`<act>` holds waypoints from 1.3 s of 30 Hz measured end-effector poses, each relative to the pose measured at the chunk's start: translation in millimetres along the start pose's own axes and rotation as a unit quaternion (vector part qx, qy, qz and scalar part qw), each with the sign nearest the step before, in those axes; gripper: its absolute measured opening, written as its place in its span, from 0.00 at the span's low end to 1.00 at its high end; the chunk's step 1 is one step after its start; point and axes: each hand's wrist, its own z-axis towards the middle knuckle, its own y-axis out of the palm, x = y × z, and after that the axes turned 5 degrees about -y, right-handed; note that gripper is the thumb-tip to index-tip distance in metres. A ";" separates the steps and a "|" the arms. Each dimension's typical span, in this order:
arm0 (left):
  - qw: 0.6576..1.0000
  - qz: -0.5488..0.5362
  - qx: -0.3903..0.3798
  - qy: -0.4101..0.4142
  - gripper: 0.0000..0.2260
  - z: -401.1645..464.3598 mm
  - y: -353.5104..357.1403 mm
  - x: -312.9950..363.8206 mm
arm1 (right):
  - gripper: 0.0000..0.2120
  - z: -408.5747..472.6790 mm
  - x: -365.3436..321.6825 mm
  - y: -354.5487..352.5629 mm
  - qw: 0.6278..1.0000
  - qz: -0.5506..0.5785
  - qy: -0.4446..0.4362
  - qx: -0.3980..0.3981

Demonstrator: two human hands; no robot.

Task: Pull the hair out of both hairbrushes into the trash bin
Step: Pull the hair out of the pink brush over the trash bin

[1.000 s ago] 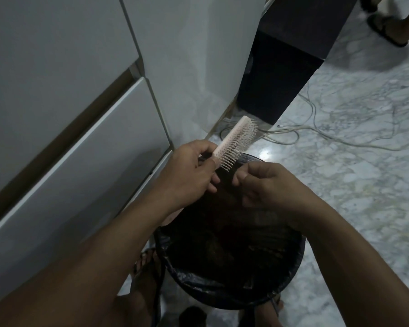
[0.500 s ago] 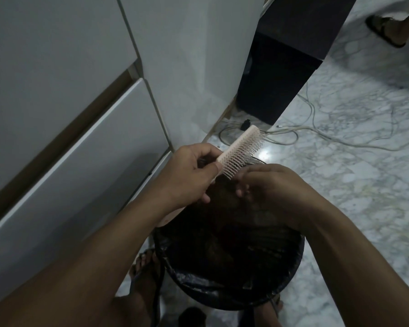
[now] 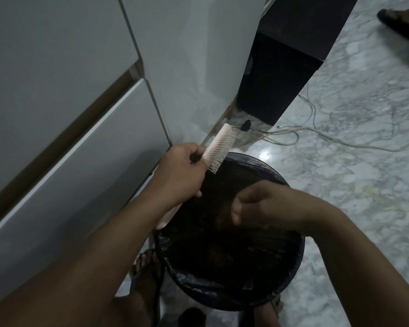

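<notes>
My left hand grips the handle of a pale pink hairbrush, its bristles facing right over the far-left rim of the trash bin. The bin is round, dark and lined with a black bag. My right hand hangs over the bin's opening, below and to the right of the brush. Its fingers are bunched and point down; it is blurred, so I cannot tell whether it holds hair. A second hairbrush is not in view.
White cabinet fronts fill the left. A dark speaker-like box stands behind the bin, with cables trailing over the marble floor. My sandalled feet flank the bin. Another person's foot shows at top right.
My right hand has left the bristles and dropped down over the bin opening. The left hand has moved the brush slightly left and up.
</notes>
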 end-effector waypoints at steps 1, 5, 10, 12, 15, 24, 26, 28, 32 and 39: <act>1.000 -0.010 -0.006 -0.002 0.06 -0.6 0.2 0.2 | 0.08 2.9 2.3 1.9 0.997 -0.069 0.024 -0.005; 0.999 -0.027 -0.034 0.003 0.03 -3.5 0.2 1.8 | 0.15 12.1 13.0 7.9 0.985 -0.114 0.068 0.107; 0.997 -0.038 -0.066 0.012 0.01 -5.1 1.1 2.7 | 0.12 13.4 1.3 7.2 0.950 0.068 0.011 0.304; 0.996 -0.035 -0.079 0.021 0.02 -6.4 2.2 3.7 | 0.17 13.7 -3.8 9.4 0.950 0.084 0.003 0.300; 0.996 -0.028 -0.083 0.022 0.03 -6.3 3.6 1.1 | 0.16 15.6 -6.0 10.6 0.951 0.072 -0.017 0.299; 0.995 -0.011 -0.091 0.026 0.05 -7.6 3.4 0.2 | 0.17 14.5 -1.8 4.6 0.904 0.157 0.015 0.398; 0.995 -0.007 -0.094 0.027 0.05 -9.7 3.0 1.6 | 0.15 15.5 0.8 5.4 0.908 0.135 0.032 0.395; 0.994 -0.002 -0.100 0.030 0.05 -11.1 2.8 3.3 | 0.12 17.6 4.1 4.5 0.902 0.112 0.044 0.415; 0.994 -0.006 -0.105 0.033 0.05 -10.2 1.8 2.9 | 0.12 18.5 10.8 -2.8 0.857 0.120 0.058 0.498; 0.991 -0.041 -0.126 0.025 0.05 -6.9 -0.7 2.2 | 0.11 18.4 20.5 -7.3 0.849 0.099 0.078 0.513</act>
